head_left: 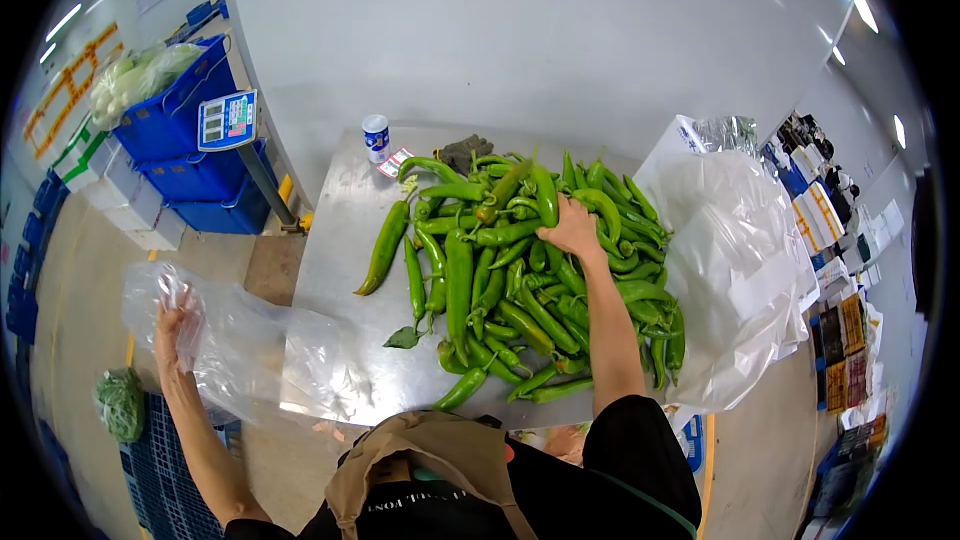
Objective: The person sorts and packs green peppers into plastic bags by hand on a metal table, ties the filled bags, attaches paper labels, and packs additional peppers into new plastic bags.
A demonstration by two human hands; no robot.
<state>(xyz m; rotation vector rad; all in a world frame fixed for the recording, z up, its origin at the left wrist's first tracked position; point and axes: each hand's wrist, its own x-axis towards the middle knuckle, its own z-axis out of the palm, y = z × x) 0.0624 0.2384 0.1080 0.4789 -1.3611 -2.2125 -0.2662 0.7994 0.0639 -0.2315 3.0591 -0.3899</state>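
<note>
A pale-walled workroom, with a digital scale [228, 121] and stacked blue crates [190, 112] at left, surrounds a metal table [335, 230] heaped with green peppers [458, 280]. A person in a tan apron [415, 440] works with 2 bare hands. The left hand [172, 325], out past the table's left edge, is bunched around a clear plastic bag [240, 350], whose slack end trails onto the near-left corner. The right hand [573, 230] lies on the upper part of the heap, thumb apart from the fingers; whether it grips any pepper cannot be told. White plastic sheeting [735, 270] crowds the heap's right side. 1 pepper [460, 390] lies at the table's front edge and could roll off if the pile is pulled forward. The limp bag, held at 1 end, could slide off the corner, and pointed stems or tips could tear its thin film.
</note>
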